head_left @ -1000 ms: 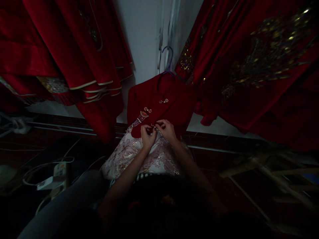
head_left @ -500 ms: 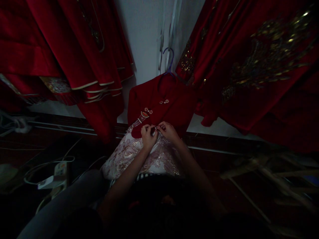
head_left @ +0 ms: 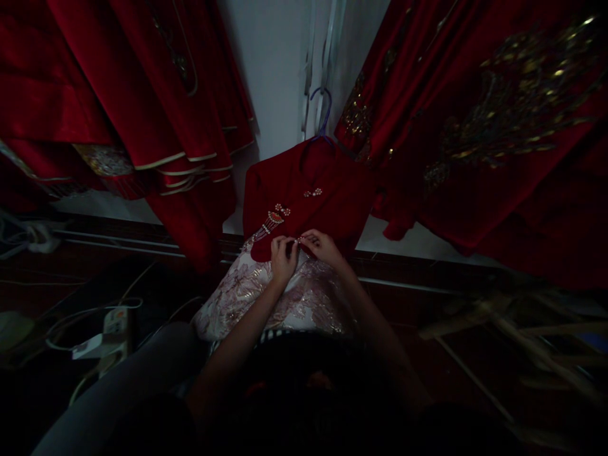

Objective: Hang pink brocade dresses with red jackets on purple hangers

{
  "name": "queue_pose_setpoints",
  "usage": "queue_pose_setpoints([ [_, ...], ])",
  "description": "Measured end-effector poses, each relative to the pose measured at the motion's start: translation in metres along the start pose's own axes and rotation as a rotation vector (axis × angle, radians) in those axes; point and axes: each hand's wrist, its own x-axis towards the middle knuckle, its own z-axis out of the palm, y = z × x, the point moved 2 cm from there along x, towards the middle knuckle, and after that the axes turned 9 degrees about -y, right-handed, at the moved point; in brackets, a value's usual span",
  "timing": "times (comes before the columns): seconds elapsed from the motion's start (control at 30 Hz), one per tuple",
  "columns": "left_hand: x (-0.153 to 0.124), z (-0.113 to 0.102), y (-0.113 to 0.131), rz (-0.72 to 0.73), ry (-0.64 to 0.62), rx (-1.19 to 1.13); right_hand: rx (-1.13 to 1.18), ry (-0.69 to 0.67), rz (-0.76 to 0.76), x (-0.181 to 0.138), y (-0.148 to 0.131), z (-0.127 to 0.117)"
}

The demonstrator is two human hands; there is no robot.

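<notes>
A dark red velvet jacket (head_left: 327,202) hangs on a purple hanger (head_left: 323,107) in front of me, with pearl clasps and a beaded tassel (head_left: 268,225) down its front. My left hand (head_left: 284,258) and my right hand (head_left: 323,248) meet at the jacket's lower front edge. Both pinch a small pearl clasp (head_left: 298,241) between their fingertips. A pale pink embroidered skirt (head_left: 266,301) spreads out below the jacket, under my forearms.
Red embroidered garments hang at the left (head_left: 118,95) and at the right (head_left: 498,126), against a white wall (head_left: 275,76). A power strip (head_left: 111,329) with white cables lies on the dark floor at left. Wooden legs (head_left: 498,329) stand at right.
My hands have shifted slightly up along the jacket's edge and stay pinched together on the clasp. Nothing else has moved.
</notes>
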Motion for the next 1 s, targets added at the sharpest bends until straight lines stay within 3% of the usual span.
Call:
queue_pose_setpoints([
  [0.5, 0.000, 0.001, 0.000, -0.027, -0.006, -0.115, -0.029, 0.009, 0.000, 0.000, 0.005, 0.004],
  [0.63, 0.001, 0.000, 0.001, -0.107, -0.014, -0.188, -0.029, -0.023, 0.029, -0.001, 0.003, 0.000],
  [0.83, 0.045, -0.008, -0.011, -0.318, 0.082, -0.502, 0.050, -0.282, 0.086, -0.011, -0.013, -0.023],
  [1.0, 0.083, -0.004, -0.020, -0.485, -0.002, -0.816, 0.087, -0.341, 0.086, -0.016, -0.018, -0.033],
])
